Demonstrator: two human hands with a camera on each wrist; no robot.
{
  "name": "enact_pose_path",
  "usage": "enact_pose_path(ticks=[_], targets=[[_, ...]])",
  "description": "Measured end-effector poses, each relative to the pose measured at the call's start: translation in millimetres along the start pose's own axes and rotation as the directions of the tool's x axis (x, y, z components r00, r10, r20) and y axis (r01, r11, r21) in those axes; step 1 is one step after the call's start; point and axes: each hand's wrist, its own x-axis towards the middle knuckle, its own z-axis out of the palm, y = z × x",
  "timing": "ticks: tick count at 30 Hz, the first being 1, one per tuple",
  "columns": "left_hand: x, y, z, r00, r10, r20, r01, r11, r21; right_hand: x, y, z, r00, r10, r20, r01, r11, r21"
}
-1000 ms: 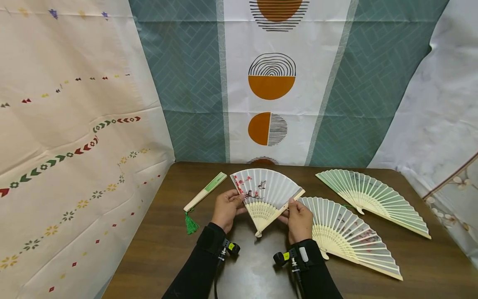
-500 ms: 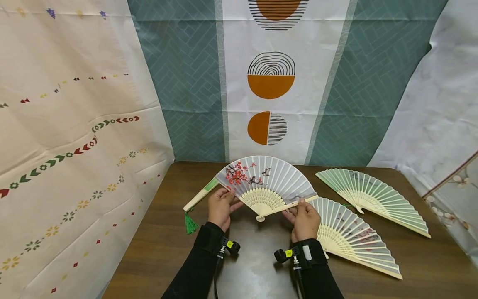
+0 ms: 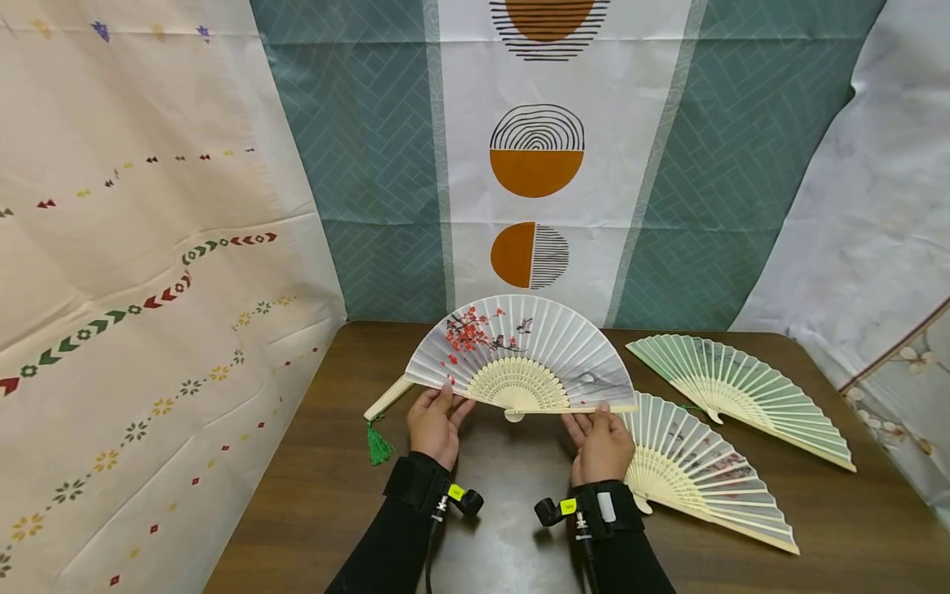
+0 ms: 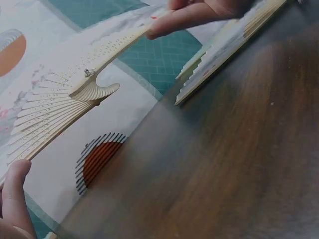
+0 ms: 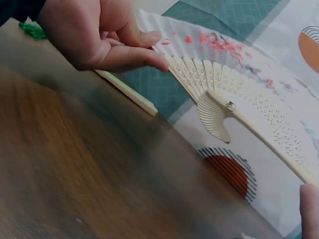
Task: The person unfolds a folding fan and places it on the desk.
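A white folding fan [image 3: 519, 351] printed with red blossoms and small birds is spread in a wide half circle, raised over the table. My left hand [image 3: 434, 429] pinches its left end; my right hand [image 3: 603, 445] pinches the right guard stick. In the left wrist view the fan's pierced ribs [image 4: 50, 114] meet at a metal rivet, with my left thumb [image 4: 19, 194] at the lower end. The right wrist view shows my left hand [image 5: 99, 40] gripping the far edge and my right thumb [image 5: 310, 209] on the near stick.
A folded fan [image 3: 387, 398] with a green tassel [image 3: 379, 445] lies at left, its upper part hidden by the held fan. An open white fan [image 3: 705, 478] and an open green fan [image 3: 742, 392] lie on the wooden table [image 3: 839, 528] at right. Patterned cloths [image 3: 371, 165] hang behind.
The white fan has been spread from a narrower wedge to a half circle and lifted higher. Its right stick has swung down to level. My hands have moved a little apart.
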Motion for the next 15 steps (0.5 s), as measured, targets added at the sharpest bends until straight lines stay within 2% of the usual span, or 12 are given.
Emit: enact_pose_path(ticks=[4,8,11,15], targets=[[-3.6,-0.3,-3.2,1.0,-0.008,-0.021,0.007,0.999,-0.049,-6.3,2.1,0.9,1.0,-0.014,-0.009,0.015,0.999,0.037],[-8.3,5.1,-8.9,1.0,-0.013,-0.025,0.011,0.998,-0.056,-15.3,0.8,1.5,1.0,-0.014,0.0,0.014,0.999,0.052],[-10.5,12.6,-15.4,0.999,-0.011,-0.039,0.01,1.0,-0.028,-24.2,0.0,-0.2,1.0,0.013,0.011,-0.013,0.999,0.044],[-13.6,22.9,-28.1,0.999,-0.009,-0.047,0.013,0.997,0.079,-39.9,2.1,-8.6,0.996,0.077,0.048,-0.076,0.997,-0.029]])
